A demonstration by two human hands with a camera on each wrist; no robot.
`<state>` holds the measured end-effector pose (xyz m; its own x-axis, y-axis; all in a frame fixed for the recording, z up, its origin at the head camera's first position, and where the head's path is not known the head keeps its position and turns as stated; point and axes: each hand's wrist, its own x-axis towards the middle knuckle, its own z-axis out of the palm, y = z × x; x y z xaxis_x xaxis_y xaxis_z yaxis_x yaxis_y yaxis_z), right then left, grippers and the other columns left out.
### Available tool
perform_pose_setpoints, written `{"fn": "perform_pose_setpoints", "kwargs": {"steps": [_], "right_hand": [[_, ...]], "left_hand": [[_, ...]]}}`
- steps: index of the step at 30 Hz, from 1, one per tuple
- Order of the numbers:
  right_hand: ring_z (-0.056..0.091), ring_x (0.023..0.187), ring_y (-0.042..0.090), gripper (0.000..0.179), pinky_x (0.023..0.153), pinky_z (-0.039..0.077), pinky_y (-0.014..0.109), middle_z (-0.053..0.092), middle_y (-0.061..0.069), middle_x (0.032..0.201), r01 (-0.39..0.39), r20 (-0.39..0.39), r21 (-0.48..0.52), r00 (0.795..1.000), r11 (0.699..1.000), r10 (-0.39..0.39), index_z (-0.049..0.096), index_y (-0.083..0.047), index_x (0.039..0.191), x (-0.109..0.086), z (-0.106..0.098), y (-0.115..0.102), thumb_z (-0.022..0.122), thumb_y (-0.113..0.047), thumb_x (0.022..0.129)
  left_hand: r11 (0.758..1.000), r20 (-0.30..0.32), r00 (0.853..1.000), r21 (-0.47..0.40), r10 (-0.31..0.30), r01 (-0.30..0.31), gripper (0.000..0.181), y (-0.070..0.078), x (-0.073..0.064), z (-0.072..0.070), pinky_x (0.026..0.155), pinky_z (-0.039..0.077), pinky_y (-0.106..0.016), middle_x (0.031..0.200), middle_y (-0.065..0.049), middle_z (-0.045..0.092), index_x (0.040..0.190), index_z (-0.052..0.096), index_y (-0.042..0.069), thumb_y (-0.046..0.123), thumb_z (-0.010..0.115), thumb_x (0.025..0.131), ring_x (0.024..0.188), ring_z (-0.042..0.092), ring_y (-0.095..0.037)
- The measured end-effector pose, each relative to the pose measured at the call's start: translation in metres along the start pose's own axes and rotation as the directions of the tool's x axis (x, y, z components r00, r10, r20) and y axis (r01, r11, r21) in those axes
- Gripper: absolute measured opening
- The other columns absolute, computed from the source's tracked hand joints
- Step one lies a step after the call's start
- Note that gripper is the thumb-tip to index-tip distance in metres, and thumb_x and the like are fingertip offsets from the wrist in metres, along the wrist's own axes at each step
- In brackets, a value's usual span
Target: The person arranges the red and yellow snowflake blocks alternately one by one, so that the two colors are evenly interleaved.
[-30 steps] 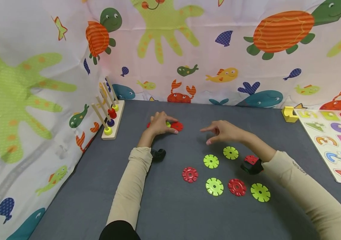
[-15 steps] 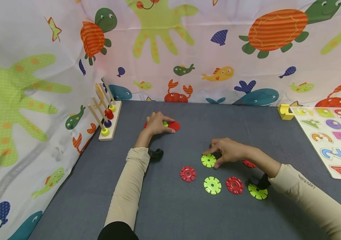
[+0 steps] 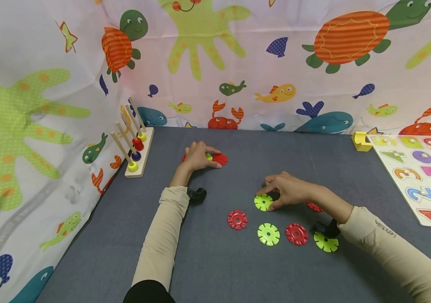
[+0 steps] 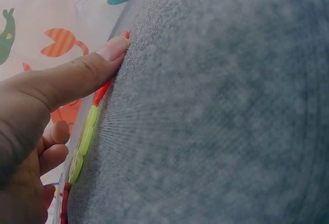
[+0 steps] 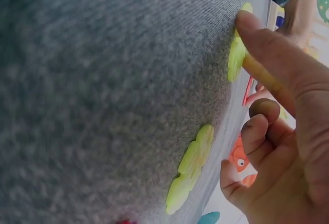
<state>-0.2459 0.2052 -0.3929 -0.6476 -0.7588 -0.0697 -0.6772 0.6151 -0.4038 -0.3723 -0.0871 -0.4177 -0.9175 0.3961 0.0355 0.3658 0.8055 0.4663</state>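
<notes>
One green disc [image 3: 263, 202] is pinched in my right grip [image 3: 291, 188]: finger on its 11 o'clock rim, thumb at 4. Can't tell if it's off the desk [image 3: 215, 269].

My left grip [image 3: 197, 158] is up at 10 o'clock from there, over a red-green-red row. Thumb and finger look clamped on the end disc [image 3: 221, 159], the row's 3 o'clock red; thumb on its 6 o'clock edge.

Risks, my read:

- Right pinch is rim only, so the disc could pivot or flip out if thumb and finger press unevenly.
- Low hand: the near green [image 5: 190, 170], seen in the right wrist view beside my curled fingers, could get dragged if they dip.
- Right cam [image 3: 327, 229] hangs over the spare green [image 3: 326, 242] at 4 o'clock; dropping the wrist might nudge it.
- Loose red [image 3: 237, 219] at 8 o'clock could get knocked by a low, wide sweep left.
- Left: squeeze or twist the end disc too hard and it could skew against the mid green [image 3: 209, 157]. Can't tell how firmly they're joined.
</notes>
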Motion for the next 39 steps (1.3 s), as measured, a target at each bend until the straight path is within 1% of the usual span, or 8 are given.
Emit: {"fn": "perform_pose_setpoints", "kwargs": {"steps": [6, 11, 14, 19, 23, 28, 30, 39], "right_hand": [[0.029, 0.060, 0.004, 0.046, 0.064, 0.023, 0.029, 0.040, -0.002, 0.070, 0.013, -0.020, 0.010, 1.000, 1.000, -0.013, 0.067, -0.021, 0.114, 0.006, -0.006, 0.003, 0.077, -0.035, 0.071], [0.030, 0.059, 0.008, 0.045, 0.058, 0.022, 0.025, 0.043, 0.003, 0.071, -0.011, -0.107, -0.014, 0.994, 1.000, 0.009, 0.068, -0.015, 0.113, 0.034, -0.026, 0.015, 0.077, -0.031, 0.072], [0.033, 0.061, 0.012, 0.045, 0.059, 0.020, 0.029, 0.045, 0.005, 0.071, -0.096, -0.140, -0.032, 0.986, 0.995, 0.091, 0.068, -0.014, 0.112, 0.058, -0.035, 0.024, 0.077, -0.032, 0.072], [0.042, 0.071, 0.018, 0.047, 0.062, 0.022, 0.031, 0.052, 0.007, 0.081, -0.249, -0.159, -0.004, 0.956, 0.969, 0.245, 0.067, -0.013, 0.115, 0.089, -0.033, 0.036, 0.075, -0.034, 0.074], [0.047, 0.078, 0.020, 0.047, 0.066, 0.026, 0.034, 0.058, 0.009, 0.091, -0.304, -0.157, 0.036, 0.939, 0.952, 0.306, 0.066, -0.011, 0.116, 0.104, -0.027, 0.041, 0.074, -0.033, 0.076], [0.052, 0.087, 0.022, 0.046, 0.072, 0.029, 0.041, 0.064, 0.009, 0.108, -0.342, -0.172, 0.076, 0.921, 0.937, 0.350, 0.066, -0.012, 0.116, 0.113, -0.022, 0.039, 0.074, -0.033, 0.076], [0.052, 0.088, 0.021, 0.046, 0.073, 0.030, 0.041, 0.064, 0.008, 0.110, -0.352, -0.177, 0.081, 0.915, 0.932, 0.362, 0.066, -0.013, 0.117, 0.116, -0.020, 0.038, 0.074, -0.034, 0.076], [0.044, 0.078, 0.020, 0.049, 0.067, 0.024, 0.035, 0.063, 0.007, 0.094, -0.343, -0.165, 0.100, 0.920, 0.934, 0.356, 0.063, -0.011, 0.120, 0.122, -0.019, 0.035, 0.073, -0.034, 0.077]], "left_hand": [[1.000, 0.009, 1.000, -0.002, -0.003, 0.003, 0.050, -0.001, 0.000, 0.000, 0.078, 0.023, -0.042, 0.102, -0.002, 0.052, 0.110, 0.068, 0.033, 0.047, 0.079, 0.064, 0.092, 0.040, -0.021], [1.000, 0.007, 1.000, 0.003, -0.006, 0.006, 0.049, -0.001, 0.000, -0.002, 0.077, 0.023, -0.041, 0.104, -0.003, 0.054, 0.110, 0.068, 0.033, 0.047, 0.079, 0.064, 0.091, 0.040, -0.022], [1.000, 0.003, 1.000, 0.007, -0.006, 0.006, 0.049, 0.000, 0.000, -0.002, 0.076, 0.024, -0.041, 0.105, -0.003, 0.055, 0.110, 0.068, 0.033, 0.047, 0.079, 0.064, 0.090, 0.040, -0.022], [1.000, 0.002, 1.000, 0.011, -0.003, 0.003, 0.050, 0.001, -0.001, 0.000, 0.075, 0.023, -0.041, 0.101, -0.002, 0.054, 0.110, 0.068, 0.033, 0.048, 0.079, 0.064, 0.088, 0.039, -0.021], [1.000, -0.002, 1.000, 0.012, -0.004, 0.004, 0.050, 0.001, -0.001, -0.001, 0.074, 0.022, -0.040, 0.099, -0.002, 0.053, 0.110, 0.068, 0.033, 0.048, 0.079, 0.064, 0.087, 0.039, -0.021], [1.000, 0.000, 1.000, 0.012, -0.001, 0.001, 0.050, 0.001, 0.000, -0.002, 0.072, 0.021, -0.039, 0.099, -0.002, 0.053, 0.109, 0.068, 0.034, 0.048, 0.079, 0.063, 0.086, 0.038, -0.021], [1.000, 0.002, 1.000, 0.010, -0.002, 0.002, 0.050, 0.001, -0.001, -0.002, 0.072, 0.021, -0.039, 0.098, -0.002, 0.052, 0.109, 0.069, 0.033, 0.048, 0.079, 0.063, 0.086, 0.038, -0.021], [1.000, 0.008, 1.000, 0.017, -0.012, 0.012, 0.050, 0.002, -0.002, -0.002, 0.073, 0.021, -0.039, 0.096, -0.002, 0.048, 0.111, 0.068, 0.032, 0.048, 0.078, 0.065, 0.087, 0.036, -0.022]]}}
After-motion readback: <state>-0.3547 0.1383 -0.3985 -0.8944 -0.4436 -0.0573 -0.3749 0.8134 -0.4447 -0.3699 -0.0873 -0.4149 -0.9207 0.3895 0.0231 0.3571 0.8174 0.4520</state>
